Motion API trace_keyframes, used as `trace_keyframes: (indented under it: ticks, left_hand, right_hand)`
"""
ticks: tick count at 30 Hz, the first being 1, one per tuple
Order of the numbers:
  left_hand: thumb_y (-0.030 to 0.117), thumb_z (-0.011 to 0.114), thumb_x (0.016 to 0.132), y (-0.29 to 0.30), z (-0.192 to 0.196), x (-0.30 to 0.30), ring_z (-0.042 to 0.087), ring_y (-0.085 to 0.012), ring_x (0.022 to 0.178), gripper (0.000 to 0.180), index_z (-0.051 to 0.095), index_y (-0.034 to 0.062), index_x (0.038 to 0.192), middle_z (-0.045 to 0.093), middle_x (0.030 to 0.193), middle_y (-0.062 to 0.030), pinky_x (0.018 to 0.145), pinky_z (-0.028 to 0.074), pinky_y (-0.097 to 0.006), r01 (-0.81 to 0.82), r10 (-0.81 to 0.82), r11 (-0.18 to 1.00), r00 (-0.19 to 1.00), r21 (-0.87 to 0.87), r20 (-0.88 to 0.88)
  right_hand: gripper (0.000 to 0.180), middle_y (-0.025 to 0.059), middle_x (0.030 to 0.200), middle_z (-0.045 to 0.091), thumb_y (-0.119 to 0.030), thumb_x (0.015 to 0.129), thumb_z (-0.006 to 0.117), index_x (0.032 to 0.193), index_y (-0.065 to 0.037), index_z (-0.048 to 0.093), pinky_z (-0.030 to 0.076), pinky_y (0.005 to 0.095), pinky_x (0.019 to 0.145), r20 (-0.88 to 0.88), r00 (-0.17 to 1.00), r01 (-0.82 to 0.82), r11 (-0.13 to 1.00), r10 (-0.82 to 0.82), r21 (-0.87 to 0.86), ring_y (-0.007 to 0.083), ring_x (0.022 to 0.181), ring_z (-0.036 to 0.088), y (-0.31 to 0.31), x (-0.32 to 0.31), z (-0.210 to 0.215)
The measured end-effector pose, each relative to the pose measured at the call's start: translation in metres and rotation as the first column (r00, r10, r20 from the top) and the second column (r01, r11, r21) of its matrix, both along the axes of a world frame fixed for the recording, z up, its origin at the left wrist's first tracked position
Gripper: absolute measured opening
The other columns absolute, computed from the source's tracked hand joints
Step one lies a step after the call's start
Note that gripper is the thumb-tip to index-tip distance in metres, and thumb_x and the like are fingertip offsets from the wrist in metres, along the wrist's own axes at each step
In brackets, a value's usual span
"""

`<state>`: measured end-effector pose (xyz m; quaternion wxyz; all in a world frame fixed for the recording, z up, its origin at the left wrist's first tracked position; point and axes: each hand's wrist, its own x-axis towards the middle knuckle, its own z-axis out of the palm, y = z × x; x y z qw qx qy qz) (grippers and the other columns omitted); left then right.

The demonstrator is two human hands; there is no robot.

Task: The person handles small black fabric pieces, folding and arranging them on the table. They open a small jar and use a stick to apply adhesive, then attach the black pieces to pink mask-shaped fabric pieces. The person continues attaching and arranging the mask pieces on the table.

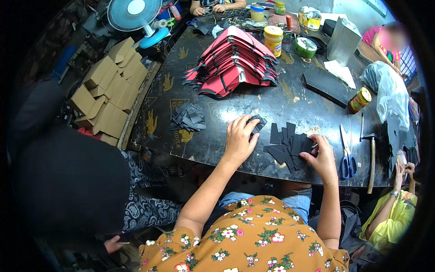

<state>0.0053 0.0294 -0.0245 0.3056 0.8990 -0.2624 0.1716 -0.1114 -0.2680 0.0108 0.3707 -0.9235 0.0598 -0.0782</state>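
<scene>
My left hand (240,139) rests on the table with its fingers curled round a small stack of dark grey pieces (260,124). My right hand (322,156) pinches the right edge of a loose pile of flat black pieces (285,144), its thumb and fingertips on a black piece. The pieces in this pile overlap and fan out at different angles. Left of my left hand lies a heap of small dark grey rectangular pieces (188,117). Beyond both hands rises a tall stack of folded red panels with black edges (233,61).
Blue-handled scissors (348,158) and a hammer (372,165) lie right of my right hand. A jar (360,100), a black slab (327,86) and a metal can (343,41) stand farther off. Cardboard boxes (108,84) and a fan (136,13) are at left. Other people sit around the table.
</scene>
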Motion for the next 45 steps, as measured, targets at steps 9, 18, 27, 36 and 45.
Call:
trace_keyframes:
  ticks: [9, 18, 27, 36, 45]
  left_hand:
    - [0.025, 0.069, 0.109, -0.052, 0.029, -0.050, 0.076, -0.0181, 0.091, 0.027, 0.076, -0.0002, 0.116, 0.078, 0.103, -0.0089, 0.079, 0.060, -0.031, 0.171, -0.512, 0.821, 0.642, -0.544, -0.571]
    - [0.024, 0.064, 0.114, -0.082, 0.016, -0.056, 0.065, -0.0013, 0.087, 0.025, 0.078, 0.0045, 0.121, 0.075, 0.105, 0.0034, 0.070, 0.056, -0.022, -0.169, -0.741, 0.553, 0.348, -0.816, -0.574]
    - [0.014, 0.076, 0.105, -0.065, 0.025, -0.037, 0.066, -0.0034, 0.081, 0.027, 0.076, -0.0005, 0.128, 0.076, 0.099, 0.0012, 0.064, 0.057, -0.022, -0.129, -0.562, 0.674, 0.550, -0.727, -0.618]
    - [0.002, 0.074, 0.100, -0.074, 0.034, -0.063, 0.073, -0.0114, 0.086, 0.021, 0.074, -0.0071, 0.119, 0.075, 0.103, -0.0101, 0.073, 0.061, -0.028, 0.156, -0.434, 0.839, 0.770, -0.520, -0.469]
    - [0.008, 0.072, 0.096, -0.054, 0.035, -0.033, 0.074, -0.0310, 0.087, 0.018, 0.075, -0.0005, 0.112, 0.075, 0.102, -0.0178, 0.080, 0.060, -0.042, 0.180, -0.301, 0.899, 0.917, -0.399, -0.263]
  right_hand:
    - [0.020, 0.0099, 0.095, 0.071, 0.007, 0.088, 0.074, 0.106, 0.000, 0.070, 0.052, 0.0320, 0.077, 0.362, 0.929, 0.027, 0.990, -0.076, 0.137, 0.0208, 0.085, 0.068, 0.015, -0.018, 0.025]
    - [0.036, 0.0151, 0.111, 0.076, 0.011, 0.075, 0.073, 0.108, -0.003, 0.077, 0.058, 0.0441, 0.090, 0.479, 0.857, -0.154, 0.982, 0.189, -0.111, 0.0355, 0.105, 0.073, 0.051, -0.025, 0.044]
    - [0.029, 0.0150, 0.110, 0.077, 0.007, 0.088, 0.078, 0.117, -0.001, 0.080, 0.059, 0.0380, 0.088, 0.414, 0.910, -0.040, 0.994, -0.005, 0.101, 0.0296, 0.102, 0.076, 0.045, -0.011, 0.052]
    - [0.021, 0.0166, 0.101, 0.078, 0.000, 0.086, 0.080, 0.106, 0.000, 0.077, 0.061, 0.0447, 0.084, 0.392, 0.912, -0.058, 0.984, 0.121, -0.169, 0.0366, 0.094, 0.076, 0.053, -0.004, 0.023]
    - [0.014, 0.0156, 0.094, 0.075, 0.001, 0.089, 0.073, 0.102, -0.003, 0.075, 0.059, 0.0423, 0.079, 0.268, 0.947, 0.196, 0.980, -0.176, -0.048, 0.0341, 0.086, 0.074, -0.011, -0.015, 0.008]
